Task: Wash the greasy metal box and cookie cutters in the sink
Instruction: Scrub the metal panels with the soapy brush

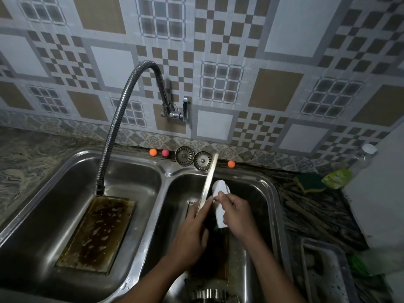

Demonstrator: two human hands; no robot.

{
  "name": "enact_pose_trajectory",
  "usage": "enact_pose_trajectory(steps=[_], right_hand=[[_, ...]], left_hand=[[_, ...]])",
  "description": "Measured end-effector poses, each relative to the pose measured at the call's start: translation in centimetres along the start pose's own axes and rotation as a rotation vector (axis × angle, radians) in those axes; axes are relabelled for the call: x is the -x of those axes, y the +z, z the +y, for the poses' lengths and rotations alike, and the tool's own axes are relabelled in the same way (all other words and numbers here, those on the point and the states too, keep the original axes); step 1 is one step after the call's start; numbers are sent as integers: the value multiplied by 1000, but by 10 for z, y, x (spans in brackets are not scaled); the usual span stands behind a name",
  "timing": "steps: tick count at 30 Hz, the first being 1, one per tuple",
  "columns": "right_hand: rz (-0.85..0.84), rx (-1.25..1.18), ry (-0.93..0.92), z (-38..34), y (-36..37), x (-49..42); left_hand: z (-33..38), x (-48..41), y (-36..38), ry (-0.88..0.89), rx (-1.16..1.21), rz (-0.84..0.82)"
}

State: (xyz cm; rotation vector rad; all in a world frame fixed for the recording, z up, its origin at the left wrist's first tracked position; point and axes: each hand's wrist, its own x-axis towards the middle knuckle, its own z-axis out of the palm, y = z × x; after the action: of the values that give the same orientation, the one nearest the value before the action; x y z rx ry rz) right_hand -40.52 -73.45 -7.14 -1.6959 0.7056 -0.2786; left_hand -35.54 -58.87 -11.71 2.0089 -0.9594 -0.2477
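dim light, patterned tile wall (pixel 284 29) above marbled stone counter (pixel 32 154)

No readable words, brands or numbers anywhere, green pouch (pixel 337 178) on the counter (pixel 317 206) at the right carries pale print, too blurred to make out

A ribbed tap hose (pixel 118 119) arches from the patterned tile wall (pixel 284 40), its lever (pixel 185 106) beside the mount. On the back ledge a round strainer (pixel 184 156) sits beside a second strainer (pixel 203 160) — orange ball (pixel 153 152) and pink ball (pixel 165 153) on their left, another orange ball (pixel 231 164) on their right. On the dark counter (pixel 317 215) to the right — a green-and-yellow sponge (pixel 309 182), a green pouch (pixel 337 178), a white-capped bottle (pixel 369 149) and, nearer, a perforated tray (pixel 323 274).
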Motion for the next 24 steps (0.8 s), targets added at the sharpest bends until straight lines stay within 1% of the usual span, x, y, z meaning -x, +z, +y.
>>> enact_pose_trajectory(steps=[4,5,8,10,12,14,18,22,24], right_hand=[[57,134,-61,13,-3,3],[77,145,-75,15,-4,5],[122,145,-99,16,-7,7],[97,182,-116,17,-6,7],[54,211,-128,18,1,12],[31,222,-157,19,9,20],[67,284,-223,33,15,24],[203,346,-192,51,7,16],[292,324,-142,52,1,3]], left_hand=[[1,3,-1,-227,288,208],[2,3,-2,-281,360,234],[3,5,-7,-455,649,225],[3,5,-8,-550,791,223],[5,4,-9,-567,802,208],[6,2,-8,-551,754,203],[9,2,-11,-495,702,222],[11,4,-18,-508,758,153],[13,7,-22,-494,736,95]])
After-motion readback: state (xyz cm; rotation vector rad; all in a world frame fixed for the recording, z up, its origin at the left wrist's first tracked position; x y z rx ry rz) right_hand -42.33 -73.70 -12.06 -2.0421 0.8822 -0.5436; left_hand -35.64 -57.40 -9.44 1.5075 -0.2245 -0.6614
